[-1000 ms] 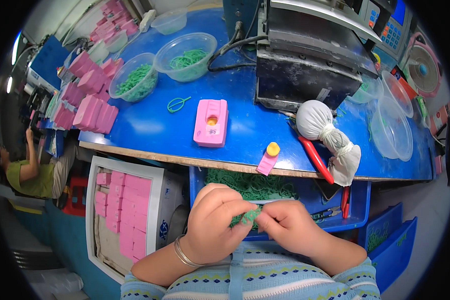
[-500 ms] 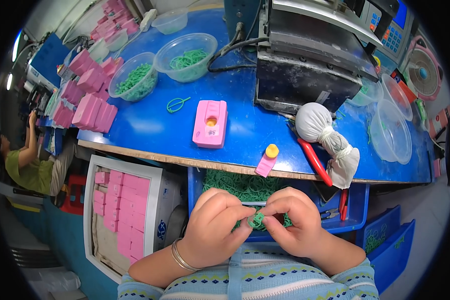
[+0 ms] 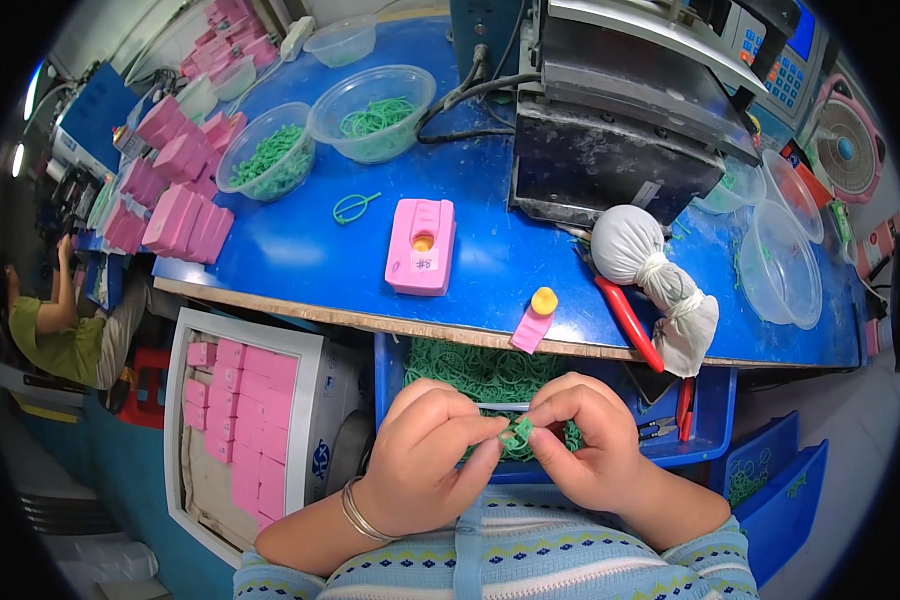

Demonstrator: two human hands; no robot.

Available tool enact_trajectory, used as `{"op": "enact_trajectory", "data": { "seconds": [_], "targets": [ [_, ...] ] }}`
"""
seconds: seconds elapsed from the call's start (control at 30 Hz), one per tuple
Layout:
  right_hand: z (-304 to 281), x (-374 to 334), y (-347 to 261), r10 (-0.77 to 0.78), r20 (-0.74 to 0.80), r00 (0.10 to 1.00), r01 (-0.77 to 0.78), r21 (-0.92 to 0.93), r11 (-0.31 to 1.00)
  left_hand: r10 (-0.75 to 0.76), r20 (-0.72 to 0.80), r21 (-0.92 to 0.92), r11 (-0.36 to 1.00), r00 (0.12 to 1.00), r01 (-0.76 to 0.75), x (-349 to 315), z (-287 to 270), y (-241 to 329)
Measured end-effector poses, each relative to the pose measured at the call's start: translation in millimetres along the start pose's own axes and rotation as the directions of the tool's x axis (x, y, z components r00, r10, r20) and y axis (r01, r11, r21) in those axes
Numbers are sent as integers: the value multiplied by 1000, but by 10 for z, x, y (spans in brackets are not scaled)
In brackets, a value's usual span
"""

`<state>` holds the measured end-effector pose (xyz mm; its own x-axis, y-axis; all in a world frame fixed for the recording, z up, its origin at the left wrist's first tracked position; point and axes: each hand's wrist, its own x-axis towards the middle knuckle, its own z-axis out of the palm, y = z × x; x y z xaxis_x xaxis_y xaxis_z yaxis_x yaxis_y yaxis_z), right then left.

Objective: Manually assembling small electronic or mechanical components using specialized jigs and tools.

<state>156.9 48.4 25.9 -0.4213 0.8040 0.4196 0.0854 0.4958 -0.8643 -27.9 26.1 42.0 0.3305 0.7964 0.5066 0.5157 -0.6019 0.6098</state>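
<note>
In front of my chest, my left hand and my right hand meet with their fingertips pinched on a small green openwork piece. It looks like a wax ring pattern, though the fingers partly cover it. A thin pale bar shows between the hands just above it; I cannot tell whether it is held. Below the hands is a blue tray with a heap of green thin-ringed pieces. On the table stands a pink mould block with a yellowish hollow.
A pink strip with a yellow knob lies at the blue table's edge, left of red-handled pliers and a white cloth pouch. Clear bowls hold green pieces. A dark press stands behind. A box of pink blocks is left; a person sits beyond.
The green piece has turned slightly between my fingertips and now shows a broader solid side. Both hands stay nearly in place.
</note>
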Motion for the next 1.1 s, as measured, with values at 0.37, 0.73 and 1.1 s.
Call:
{"op": "enact_trajectory", "data": {
  "seconds": [0.37,0.73,1.1],
  "targets": [
    [36,-25,31,33,12,999,-34,24,999,24,-25,-65,998,999,-26,-18,7,-16],
    [47,-55,41,68,16,998,-68,15,998,15,-37,-65,998,999,-17,-25,25,-5],
    [-369,67,-74,-132,-250,959,-75,-675,734,-483,96,-607,664,870,436,-133,103,5]
  ]
}}
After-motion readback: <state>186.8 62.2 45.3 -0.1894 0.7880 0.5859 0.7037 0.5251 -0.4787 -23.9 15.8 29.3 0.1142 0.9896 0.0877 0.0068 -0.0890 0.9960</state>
